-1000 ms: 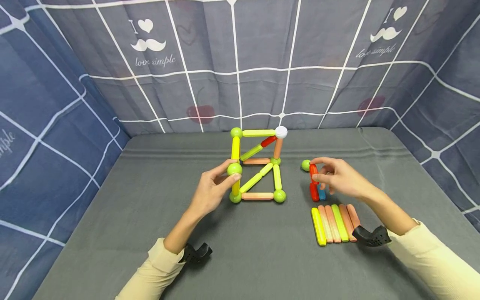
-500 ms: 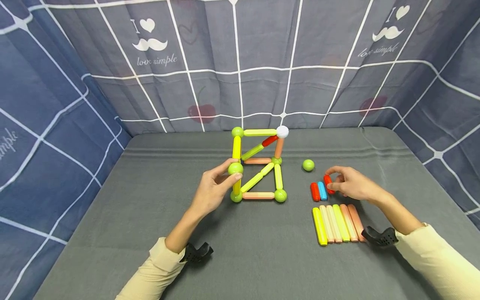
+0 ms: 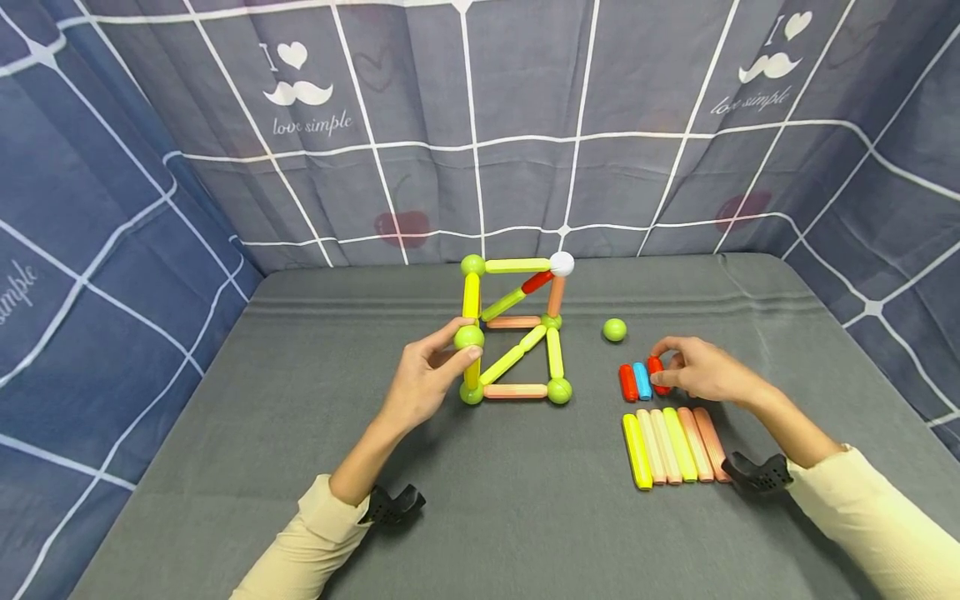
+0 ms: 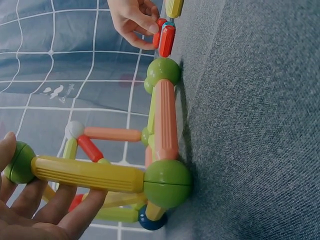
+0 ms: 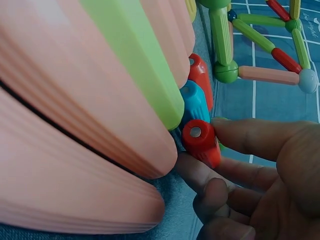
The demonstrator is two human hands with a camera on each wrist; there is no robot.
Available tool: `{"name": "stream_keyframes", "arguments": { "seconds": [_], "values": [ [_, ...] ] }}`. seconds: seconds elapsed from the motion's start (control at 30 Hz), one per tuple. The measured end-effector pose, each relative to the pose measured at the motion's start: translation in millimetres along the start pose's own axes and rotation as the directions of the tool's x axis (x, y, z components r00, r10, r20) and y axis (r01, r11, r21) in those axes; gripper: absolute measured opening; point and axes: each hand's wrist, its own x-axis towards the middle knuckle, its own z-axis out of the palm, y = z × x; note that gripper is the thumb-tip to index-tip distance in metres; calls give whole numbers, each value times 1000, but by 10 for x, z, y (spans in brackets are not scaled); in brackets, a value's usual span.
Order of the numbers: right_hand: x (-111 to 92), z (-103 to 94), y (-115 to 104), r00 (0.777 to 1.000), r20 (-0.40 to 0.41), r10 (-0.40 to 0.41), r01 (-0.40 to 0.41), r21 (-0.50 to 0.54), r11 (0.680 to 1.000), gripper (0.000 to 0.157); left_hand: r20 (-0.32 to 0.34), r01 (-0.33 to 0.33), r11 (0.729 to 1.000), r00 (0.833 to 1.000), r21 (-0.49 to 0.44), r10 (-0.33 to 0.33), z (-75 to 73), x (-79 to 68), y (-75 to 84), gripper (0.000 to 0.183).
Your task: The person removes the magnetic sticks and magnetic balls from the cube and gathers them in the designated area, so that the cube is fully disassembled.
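Observation:
My left hand (image 3: 423,379) pinches a green ball (image 3: 469,337) on an upright yellow rod (image 4: 90,174), a corner of a frame of magnetic sticks and balls. The frame has green balls at most joints, a white ball (image 3: 562,264) at the back right and a dark blue ball (image 4: 152,218) low down. Off to the right, my right hand (image 3: 697,368) pinches a short red magnetic stick (image 5: 201,142) between thumb and fingers. That stick is beside a short blue stick (image 3: 642,381), with another short red stick (image 3: 628,383) on the blue one's far side.
A loose green ball (image 3: 615,330) lies between the frame and the right hand. Several long sticks, yellow, peach and a green stick (image 3: 679,444), lie in a row nearer me. A checked cloth (image 3: 420,100) hangs behind the grey table surface (image 3: 300,333).
My right hand has carried the red stick from beside the loose green ball, rightward and toward me, to the blue stick's right side. The left hand keeps its hold on the frame.

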Motion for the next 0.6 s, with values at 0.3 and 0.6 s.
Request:
{"name": "stream_keyframes", "arguments": {
  "seconds": [0.3, 0.6],
  "values": [
    [12, 28, 2, 1000, 6, -19, 19, -10, 1000, 40, 0, -6, 1000, 1000, 2, 6, 2, -2, -10, 40],
    [0, 28, -31, 999, -17, -36, 35, -54, 998, 39, -4, -13, 1000, 1000, 0, 13, 4, -7, 2, 40]
  ]
}}
